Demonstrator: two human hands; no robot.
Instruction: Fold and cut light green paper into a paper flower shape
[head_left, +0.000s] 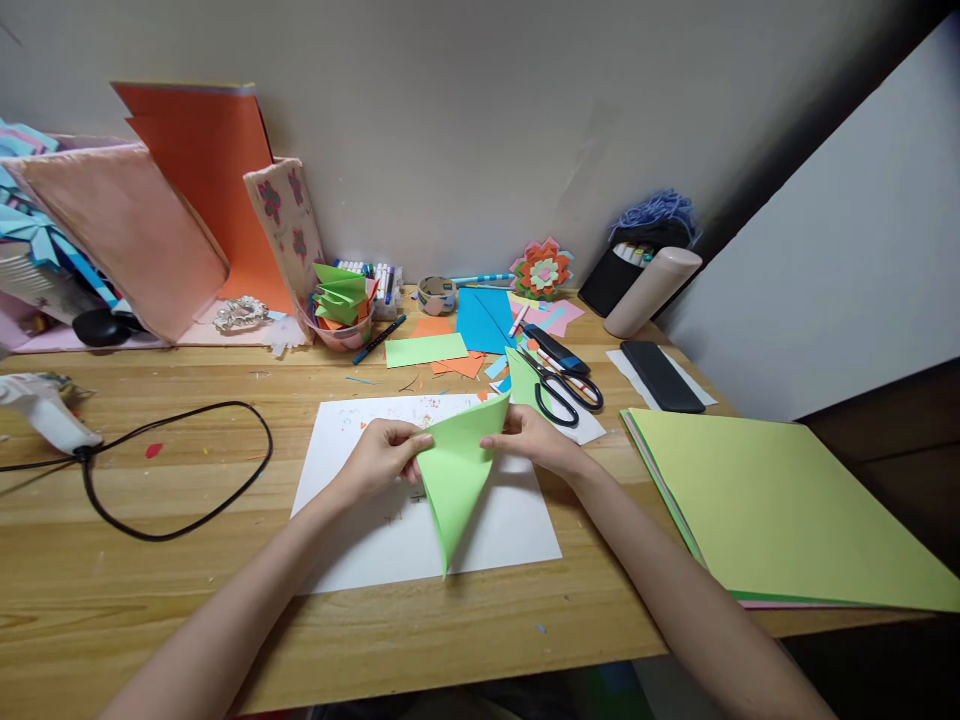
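A light green sheet of paper (456, 478), folded into a triangle with its point toward me, is held above a white sheet (360, 540) lying on the wooden desk (225, 600). My left hand (382, 455) pinches the paper's upper left edge. On the other side, my right hand (534, 438) grips the upper right corner. Both hands hold the same folded piece, thumbs on top.
Black scissors (564, 392) lie just beyond my right hand. A stack of coloured paper, green on top (780, 510), covers the right side. A glue gun (45, 410) with a black cord (187, 470) lies left. Paper scraps, markers, tape, a phone (661, 375) and craft items line the back.
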